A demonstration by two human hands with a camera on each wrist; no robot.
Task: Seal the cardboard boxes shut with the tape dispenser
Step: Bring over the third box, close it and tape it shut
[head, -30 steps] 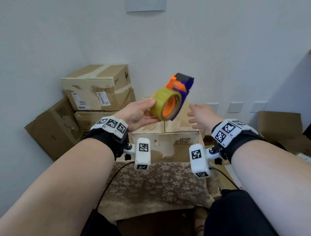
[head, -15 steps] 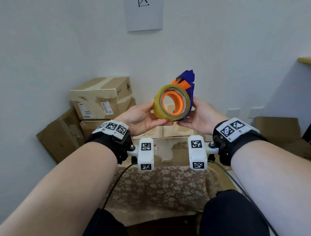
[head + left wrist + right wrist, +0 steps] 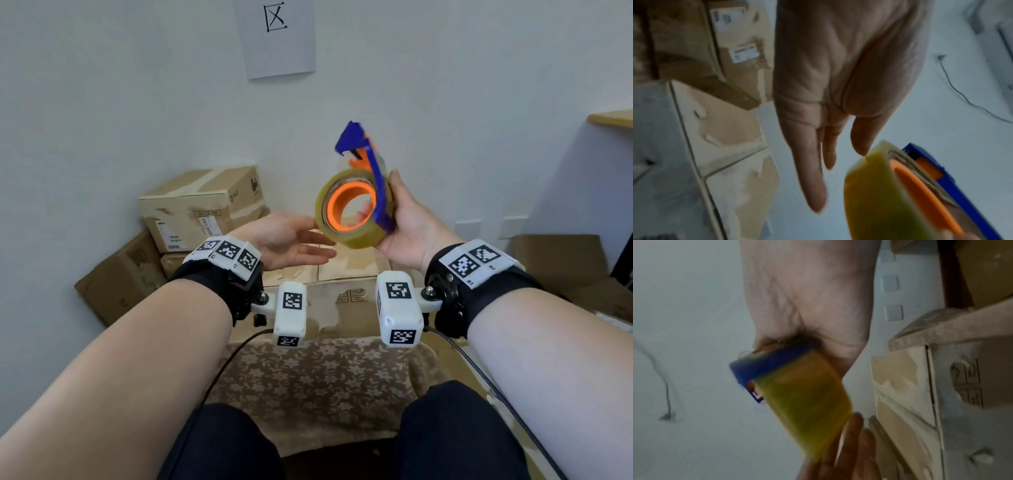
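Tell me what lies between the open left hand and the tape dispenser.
Nothing. In the head view the left hand lies flat just beside the tape dispenser, which the right hand grips. In the left wrist view the thumb tip about meets the roll.

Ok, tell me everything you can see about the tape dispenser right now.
The tape dispenser has a blue plastic frame, orange parts, an orange hub and a thick yellowish roll of clear tape. It is held up in the air above the cardboard box, blue end pointing up. The right hand grips it; the left hand lies open beside the roll.
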